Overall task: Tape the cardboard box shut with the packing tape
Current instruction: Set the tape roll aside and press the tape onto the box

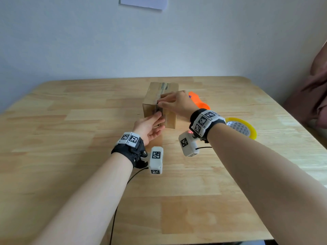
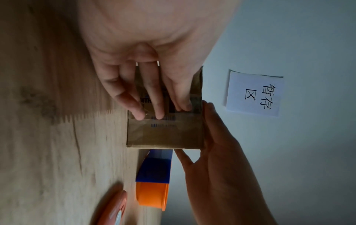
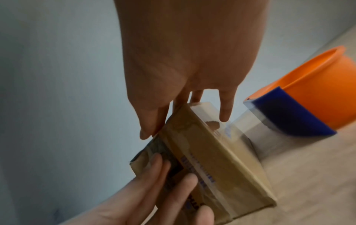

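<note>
A small cardboard box (image 1: 154,96) stands in the middle of the wooden table (image 1: 88,121). My left hand (image 1: 150,125) presses straight fingers (image 2: 154,106) flat against the box's near face, over a printed label and a clear tape strip. My right hand (image 1: 175,103) lies on top of the box (image 3: 212,159), fingers (image 3: 154,121) stretched out along the top and its edge. Clear packing tape (image 3: 248,123) runs from the box's far side to the orange and blue tape dispenser (image 3: 308,99), which stands right behind the box (image 2: 163,134).
A yellow-cored tape roll (image 1: 242,127) lies to the right of my right wrist. An orange object (image 2: 111,208) lies blurred on the table near the dispenser (image 2: 154,182). A paper sign (image 2: 254,92) hangs on the wall behind. Pinkish cloth (image 1: 315,89) hangs at the right edge.
</note>
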